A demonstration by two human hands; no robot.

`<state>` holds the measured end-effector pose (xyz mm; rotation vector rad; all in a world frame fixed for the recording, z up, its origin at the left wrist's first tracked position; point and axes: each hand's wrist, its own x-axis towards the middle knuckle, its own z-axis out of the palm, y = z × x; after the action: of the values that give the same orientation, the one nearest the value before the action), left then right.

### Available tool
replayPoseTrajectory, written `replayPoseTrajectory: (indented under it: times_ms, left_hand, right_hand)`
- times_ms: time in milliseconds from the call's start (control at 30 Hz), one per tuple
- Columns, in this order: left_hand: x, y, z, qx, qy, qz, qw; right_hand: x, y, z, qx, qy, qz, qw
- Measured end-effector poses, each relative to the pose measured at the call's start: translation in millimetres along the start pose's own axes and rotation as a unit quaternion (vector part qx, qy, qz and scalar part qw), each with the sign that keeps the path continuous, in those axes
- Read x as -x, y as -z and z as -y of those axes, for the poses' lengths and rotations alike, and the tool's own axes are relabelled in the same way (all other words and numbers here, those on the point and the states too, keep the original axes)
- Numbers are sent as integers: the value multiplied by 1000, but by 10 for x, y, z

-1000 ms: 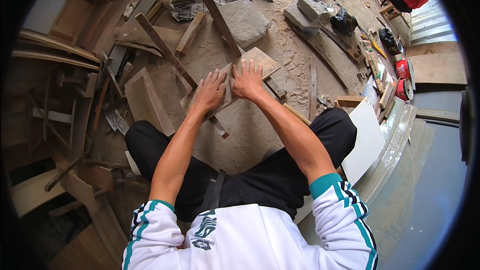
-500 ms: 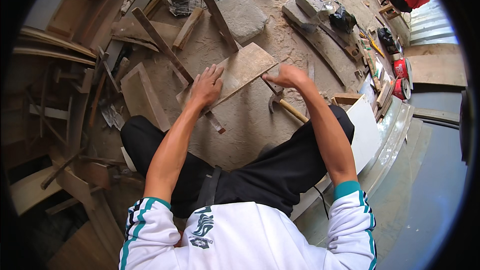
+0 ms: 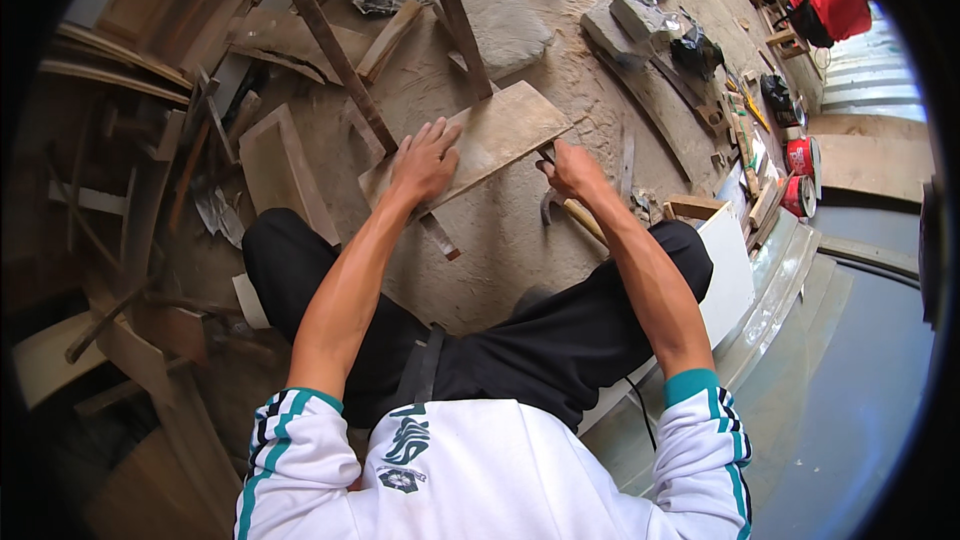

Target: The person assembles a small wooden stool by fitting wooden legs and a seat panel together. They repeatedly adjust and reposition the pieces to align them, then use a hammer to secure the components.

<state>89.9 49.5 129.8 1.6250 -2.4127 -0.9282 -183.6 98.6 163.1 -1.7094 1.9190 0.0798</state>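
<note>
In front of me a wooden board (image 3: 500, 140) with narrow legs fixed to it, like a small stool, is tilted. Two long legs, a left one (image 3: 340, 65) and a right one (image 3: 455, 15), rise from its far side. A short leg end (image 3: 440, 238) shows below the near edge. My left hand (image 3: 427, 162) lies on the board's left part, fingers stretched out. At the right corner my right hand (image 3: 575, 172) is closed round a dark wooden leg (image 3: 546, 152), mostly hidden by the fingers. Below that hand lies a hammer (image 3: 585, 219), partly covered by my forearm.
Wood scraps and a framed panel (image 3: 285, 175) crowd the left. Beyond the board sit a flat stone (image 3: 495, 30) and stacked blocks (image 3: 620, 30). Red cans (image 3: 800, 195) and offcuts line the right. A person in red (image 3: 835, 0) is at the far right.
The board and its legs have shifted slightly right in the picture. My right hand has moved down from the board's corner and closed round the leg. My left hand stays on the board.
</note>
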Motion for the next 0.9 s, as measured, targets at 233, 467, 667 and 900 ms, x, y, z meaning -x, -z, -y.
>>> replayPoseTrajectory:
  times_ms: [233,467,667,900]
  left_hand:
    - [12,-15,-10,1,11,-6,1000]
    - [-6,-8,-14,1,14,7,1000]
    - [-24,-12,-11,-6,14,10,1000]
    - [-14,7,-25,-12,15,19,1000]
  right_hand:
    - [4,63,64,8,-22,6,1000]
    - [-3,-4,59,16,-39,-19,999]
    - [17,58,84,18,-34,-18,999]
    - [20,57,81,26,-26,-22,999]
